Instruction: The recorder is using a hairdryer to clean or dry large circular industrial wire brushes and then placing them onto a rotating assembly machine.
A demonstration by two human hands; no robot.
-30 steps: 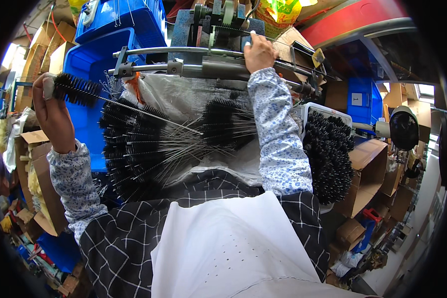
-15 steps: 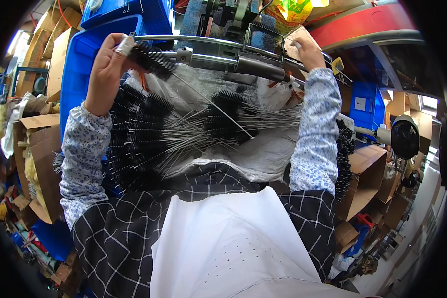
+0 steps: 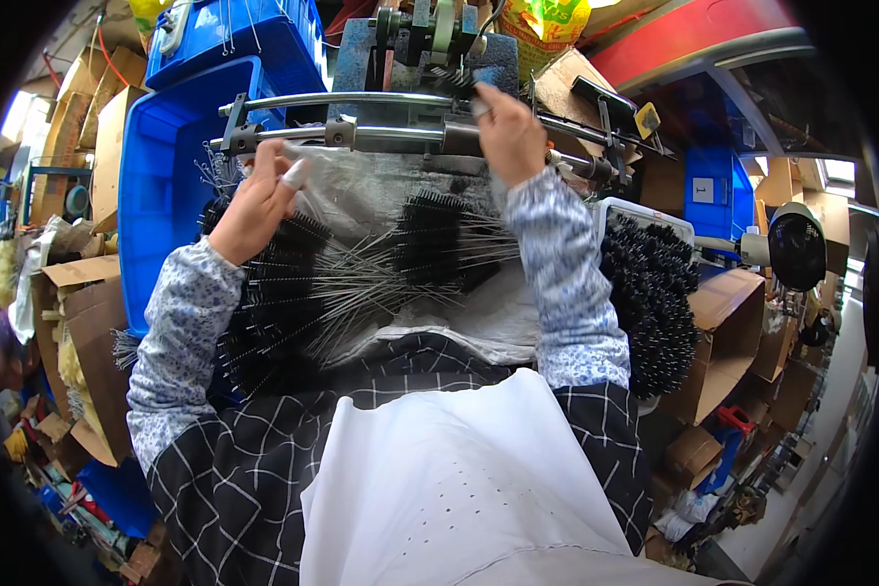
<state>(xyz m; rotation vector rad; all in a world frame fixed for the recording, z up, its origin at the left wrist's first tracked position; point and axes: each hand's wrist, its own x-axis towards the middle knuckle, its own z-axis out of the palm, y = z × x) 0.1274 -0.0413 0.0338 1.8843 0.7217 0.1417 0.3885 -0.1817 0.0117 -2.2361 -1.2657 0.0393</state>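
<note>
My left hand (image 3: 257,203), white wraps on its fingers, hovers over the left pile of twisted-wire brushes (image 3: 278,293). Its thumb and forefinger are apart, and I see nothing held between them. My right hand (image 3: 511,137) reaches over the machine's metal bars, its fingers closed at one end of a black-bristled brush (image 3: 451,76); motion smears the fingertips. That brush lies by the machine's wheel (image 3: 443,34). On my lap, more black brushes (image 3: 428,234) rest with their bare wire stems crossing over a whitish cloth (image 3: 498,313).
Parallel steel bars (image 3: 391,134) run across in front of me. A blue bin (image 3: 156,215) stands at the left, another blue crate (image 3: 234,44) behind it. At the right are a container of black brushes (image 3: 645,293), a dark round lamp-like head (image 3: 796,249) and cardboard boxes (image 3: 723,337).
The brush in my left hand has left it, and that hand has come down and inward. My right hand has moved left along the bars, toward the wheel.
</note>
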